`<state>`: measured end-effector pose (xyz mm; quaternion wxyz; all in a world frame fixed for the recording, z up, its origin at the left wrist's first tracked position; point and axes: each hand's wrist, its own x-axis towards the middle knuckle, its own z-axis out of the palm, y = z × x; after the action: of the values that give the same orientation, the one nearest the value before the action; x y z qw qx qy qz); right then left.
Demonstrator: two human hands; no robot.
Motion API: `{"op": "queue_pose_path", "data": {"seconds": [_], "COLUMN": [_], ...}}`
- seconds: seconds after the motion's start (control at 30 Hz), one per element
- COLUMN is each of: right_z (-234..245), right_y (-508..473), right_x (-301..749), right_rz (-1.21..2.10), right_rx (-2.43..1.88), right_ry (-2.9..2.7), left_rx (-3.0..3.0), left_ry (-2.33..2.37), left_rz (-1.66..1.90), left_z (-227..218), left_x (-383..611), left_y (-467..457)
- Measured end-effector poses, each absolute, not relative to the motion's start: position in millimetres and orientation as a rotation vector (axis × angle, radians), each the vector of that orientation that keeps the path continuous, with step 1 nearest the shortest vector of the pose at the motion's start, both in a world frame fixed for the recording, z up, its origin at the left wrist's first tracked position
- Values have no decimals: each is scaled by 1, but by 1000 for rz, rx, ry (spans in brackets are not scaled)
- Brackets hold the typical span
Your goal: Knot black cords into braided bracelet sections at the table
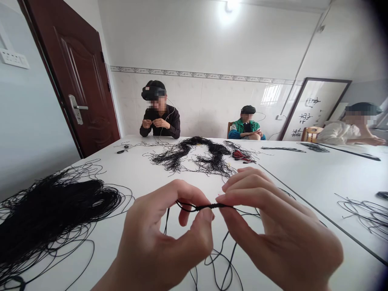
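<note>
Black cord (pixel 209 206), its short knotted stretch held up above the counter (pixel 130 178), runs between the two hands. The left hand (pixel 160 238) pinches the cord near a small loop between thumb and forefinger, while the right hand (pixel 273 230) clamps the far end of the knotted part the same way, the two hands close together. Loose strands fall from it to the white surface below. A firm, even pull between those pinches seems the best way to keep the knots snug and in line, with the free strands clear of them. Just left lies a large hank of black cord (pixel 51 214); farther off are a tangled bundle of cord (pixel 194 155) and a red-handled tool (pixel 241 154), too small to name. Across the counter, a co-worker (pixel 160 117) sits with both hands raised.
</note>
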<state>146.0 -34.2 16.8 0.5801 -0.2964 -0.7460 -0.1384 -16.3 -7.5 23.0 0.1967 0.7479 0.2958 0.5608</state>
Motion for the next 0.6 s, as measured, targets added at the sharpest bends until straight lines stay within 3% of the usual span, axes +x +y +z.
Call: {"op": "queue_pose_path", "data": {"seconds": [0.6], "right_z": [20], "right_y": [-33], "right_x": [144], "right_rz": [-344], "right_rx": [-685], "right_ry": [-1755], "left_rx": [2133], "left_ry": [767], "left_rz": [1534], "left_z": [28], "left_x": [-16], "left_y": [-8]}}
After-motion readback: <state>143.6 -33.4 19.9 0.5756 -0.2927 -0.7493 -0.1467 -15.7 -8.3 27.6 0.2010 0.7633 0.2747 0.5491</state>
